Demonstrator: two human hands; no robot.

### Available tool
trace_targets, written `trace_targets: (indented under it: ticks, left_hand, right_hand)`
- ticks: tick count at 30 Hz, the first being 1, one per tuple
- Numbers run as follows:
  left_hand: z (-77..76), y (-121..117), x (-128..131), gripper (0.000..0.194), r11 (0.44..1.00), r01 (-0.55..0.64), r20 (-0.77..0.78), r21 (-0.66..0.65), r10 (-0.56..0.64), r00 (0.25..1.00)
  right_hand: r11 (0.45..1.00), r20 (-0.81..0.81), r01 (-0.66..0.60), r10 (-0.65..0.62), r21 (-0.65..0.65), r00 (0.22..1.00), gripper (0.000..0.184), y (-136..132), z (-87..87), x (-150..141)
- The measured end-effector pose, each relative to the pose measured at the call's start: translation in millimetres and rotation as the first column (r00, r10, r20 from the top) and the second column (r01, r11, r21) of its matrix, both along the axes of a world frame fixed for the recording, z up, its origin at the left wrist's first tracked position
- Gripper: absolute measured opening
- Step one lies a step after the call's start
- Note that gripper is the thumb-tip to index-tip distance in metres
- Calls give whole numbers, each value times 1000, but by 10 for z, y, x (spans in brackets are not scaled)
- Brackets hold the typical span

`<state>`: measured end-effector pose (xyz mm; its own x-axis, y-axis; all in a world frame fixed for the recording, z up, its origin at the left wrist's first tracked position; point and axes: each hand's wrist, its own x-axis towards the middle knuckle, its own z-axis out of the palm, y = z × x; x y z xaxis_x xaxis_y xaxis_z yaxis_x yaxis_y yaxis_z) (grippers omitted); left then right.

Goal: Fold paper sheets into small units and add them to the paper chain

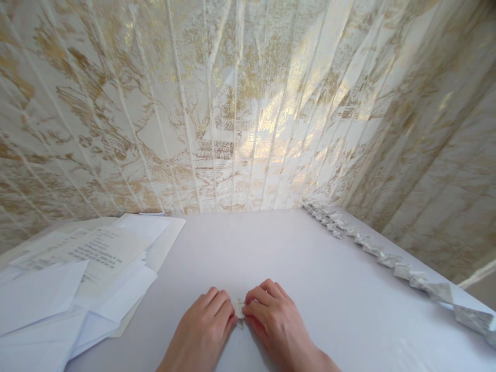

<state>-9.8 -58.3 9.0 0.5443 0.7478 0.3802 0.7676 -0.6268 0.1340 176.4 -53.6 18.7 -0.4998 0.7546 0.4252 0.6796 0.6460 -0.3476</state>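
A small folded piece of printed paper (239, 308) lies between my two hands near the front of the white table (248, 248). My left hand (207, 323) is closed on its left side, fingers curled and pressed together. From the other side, my right hand (273, 318) pinches it with thumb and fingers. Only a narrow strip of the paper and a small pointed bit below it show; the fingers hide the rest, so its full shape cannot be made out.
Loose white and printed sheets (108, 258) are piled at the left. Along the right edge runs a row of small folded paper pieces (387, 258). A patterned gold and white curtain (232, 113) hangs behind the table, and another darker stretch hangs at the right.
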Motion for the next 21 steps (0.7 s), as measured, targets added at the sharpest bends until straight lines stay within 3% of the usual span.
trace_targets:
  ticks: [6,12,21]
  left_hand:
    - [23,-24,10,20,985,-107,55,-135,115,992]
    - [149,-10,32,16,948,-151,136,-280,194,971]
    - [148,20,57,16,936,-181,171,-303,241,955]
  right_hand:
    - [982,-103,63,-82,-176,991,23,-6,41,-17]
    - [930,-124,168,-218,-326,968,22,2,139,-43]
    - [930,-56,253,-277,-267,959,21,62,18,-107]
